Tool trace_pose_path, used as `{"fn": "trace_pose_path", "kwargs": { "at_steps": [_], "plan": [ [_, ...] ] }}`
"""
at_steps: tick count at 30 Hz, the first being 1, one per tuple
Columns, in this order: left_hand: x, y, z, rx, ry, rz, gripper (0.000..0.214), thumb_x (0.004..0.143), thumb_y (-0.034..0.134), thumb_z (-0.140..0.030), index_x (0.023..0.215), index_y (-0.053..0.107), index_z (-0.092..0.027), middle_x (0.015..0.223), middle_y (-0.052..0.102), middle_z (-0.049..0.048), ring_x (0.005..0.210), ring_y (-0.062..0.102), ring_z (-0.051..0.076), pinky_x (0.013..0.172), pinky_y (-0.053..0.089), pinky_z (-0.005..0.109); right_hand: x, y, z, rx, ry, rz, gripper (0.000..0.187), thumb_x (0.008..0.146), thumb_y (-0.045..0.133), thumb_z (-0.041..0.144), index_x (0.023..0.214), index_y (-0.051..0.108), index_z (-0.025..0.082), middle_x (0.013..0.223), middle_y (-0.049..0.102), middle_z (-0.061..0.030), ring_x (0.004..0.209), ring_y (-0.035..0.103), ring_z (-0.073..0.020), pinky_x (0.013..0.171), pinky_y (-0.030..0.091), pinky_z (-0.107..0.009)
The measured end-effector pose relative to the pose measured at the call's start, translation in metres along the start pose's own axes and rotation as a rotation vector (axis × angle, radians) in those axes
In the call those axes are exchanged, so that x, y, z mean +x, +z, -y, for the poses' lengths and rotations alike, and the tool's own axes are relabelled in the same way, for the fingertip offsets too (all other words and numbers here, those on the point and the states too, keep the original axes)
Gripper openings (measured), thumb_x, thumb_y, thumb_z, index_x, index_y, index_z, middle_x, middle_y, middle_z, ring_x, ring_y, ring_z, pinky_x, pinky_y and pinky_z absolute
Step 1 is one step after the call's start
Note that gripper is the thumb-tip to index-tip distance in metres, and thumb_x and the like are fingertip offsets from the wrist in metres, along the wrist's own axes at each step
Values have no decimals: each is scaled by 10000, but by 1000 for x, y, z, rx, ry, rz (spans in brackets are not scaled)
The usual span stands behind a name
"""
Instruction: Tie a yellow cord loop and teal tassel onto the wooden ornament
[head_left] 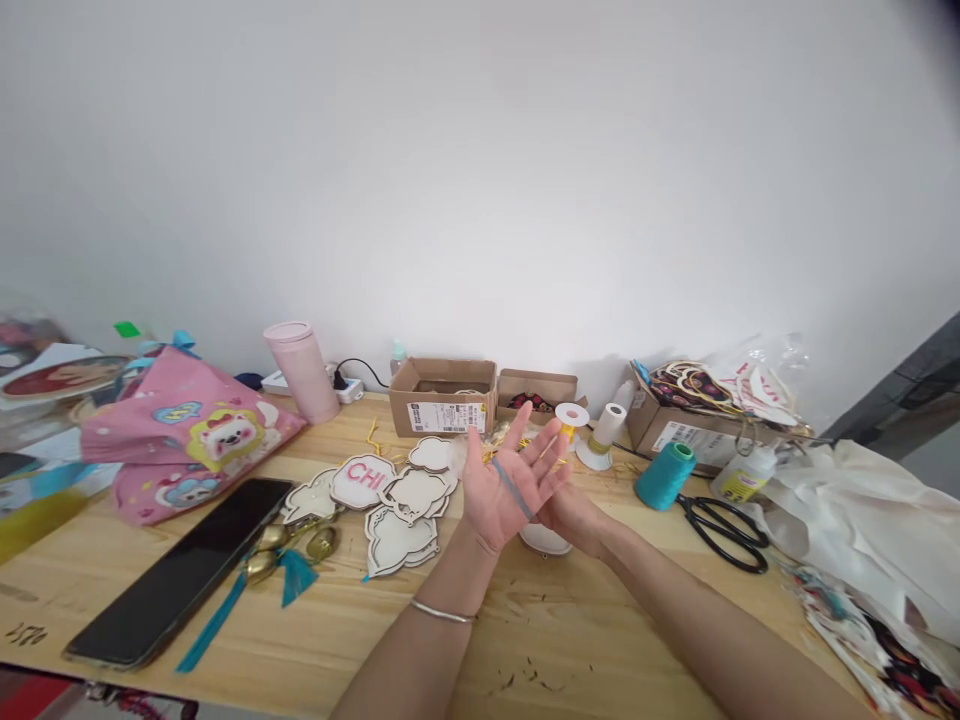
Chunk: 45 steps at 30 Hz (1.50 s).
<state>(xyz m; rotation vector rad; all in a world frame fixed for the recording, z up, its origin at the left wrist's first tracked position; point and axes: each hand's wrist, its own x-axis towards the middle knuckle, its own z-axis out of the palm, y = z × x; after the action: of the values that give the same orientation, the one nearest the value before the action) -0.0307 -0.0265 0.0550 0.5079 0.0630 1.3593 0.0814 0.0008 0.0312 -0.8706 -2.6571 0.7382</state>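
Note:
My left hand (506,490) is held palm up above the table, its fingers spread. A narrow grey-blue strip (514,487) crosses the palm; whether it is a band or a mark I cannot tell. Close against its far side is my right hand (574,515), whose fingers are mostly hidden behind the left one. Under the hands lies a white plaque with a scalloped edge (546,541), partly covered. To their left is a loose pile of similar plaques (401,540), one of them lettered "CHI" in pink (364,482).
Cardboard boxes (442,412) stand along the wall, with a spool of yellow thread (571,418) nearby. On the right are a teal thread cone (666,475), black scissors (724,533) and a glue bottle (746,470). A phone (184,570), pink bag (191,430) and tumbler (302,370) occupy the left.

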Motion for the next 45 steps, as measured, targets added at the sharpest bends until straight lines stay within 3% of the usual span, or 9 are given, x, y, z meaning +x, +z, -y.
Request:
{"fn": "trace_pose_path", "kwargs": {
  "at_steps": [4, 11, 18, 22, 26, 34, 37, 40, 45],
  "plan": [
    [5, 4, -1, -63, 93, -113, 701, 732, 200, -690, 1276, 357, -277, 1321, 395, 84, 1238, 322, 248, 971, 273, 447, -42, -6, -21, 185, 46, 109, 534, 914, 112, 382, 870, 590, 148, 651, 577, -28, 566, 507, -111, 506, 376, -207],
    [8, -5, 9, -52, -16, -139, 687, 740, 263, -669, 1270, 369, -245, 1298, 414, 134, 1198, 373, 267, 919, 320, 464, -84, -42, 13, -331, -82, -53, 353, 895, 280, 281, 869, 621, 196, 682, 573, -38, 572, 478, -110, 495, 277, -221],
    [3, -17, 32, 64, -344, -2, 833, 684, 159, -740, 1195, 463, -157, 1224, 489, 167, 1169, 395, 299, 918, 304, 463, -44, -80, 30, -600, -131, -163, 256, 850, 406, 261, 762, 644, 231, 687, 559, -5, 559, 423, -88, 459, 150, -238],
    [0, -21, 35, 187, -444, 107, 864, 690, 130, -738, 1135, 508, -101, 1223, 484, 191, 1190, 362, 305, 930, 285, 452, -13, -86, 13, -468, -170, -148, 175, 812, 500, 264, 797, 672, 234, 721, 597, -1, 596, 457, -86, 477, 183, -217],
    [0, -23, 28, 284, -583, 204, 582, 840, 219, -509, 1197, 459, -118, 1275, 444, 168, 1218, 346, 266, 950, 259, 411, 0, -84, -2, -305, -178, -130, 163, 798, 531, 276, 816, 680, 214, 734, 629, -1, 613, 488, -81, 511, 258, -190],
    [0, -20, 8, 401, -823, 207, 430, 822, 288, -264, 1152, 523, -121, 1185, 546, 120, 1130, 460, 214, 946, 267, 387, 5, -73, -33, 97, -154, 31, 264, 813, 470, 301, 757, 669, 138, 670, 623, -20, 587, 493, -101, 513, 329, -193],
    [-4, -25, -1, 299, -780, 301, 459, 777, 309, -335, 1028, 603, -87, 1040, 620, 164, 1011, 541, 279, 904, 292, 456, 10, -63, -35, 186, -189, 54, 280, 826, 428, 292, 787, 654, 131, 653, 591, -8, 562, 457, -88, 486, 314, -188],
    [-6, -31, -7, 184, -562, 225, 468, 776, 273, -364, 949, 636, -125, 970, 643, 166, 887, 596, 281, 854, 318, 480, 16, -48, -39, 52, -207, 80, 241, 800, 432, 222, 694, 630, 135, 570, 520, 18, 515, 403, -70, 461, 281, -181],
    [-4, -32, -14, 154, -364, 86, 466, 801, 235, -312, 1131, 533, -172, 1219, 501, 168, 1142, 442, 295, 936, 224, 493, 14, -58, -61, -199, -178, 7, 201, 751, 506, 235, 597, 599, 146, 529, 503, 5, 491, 398, -76, 447, 254, -194]
  ]
}}
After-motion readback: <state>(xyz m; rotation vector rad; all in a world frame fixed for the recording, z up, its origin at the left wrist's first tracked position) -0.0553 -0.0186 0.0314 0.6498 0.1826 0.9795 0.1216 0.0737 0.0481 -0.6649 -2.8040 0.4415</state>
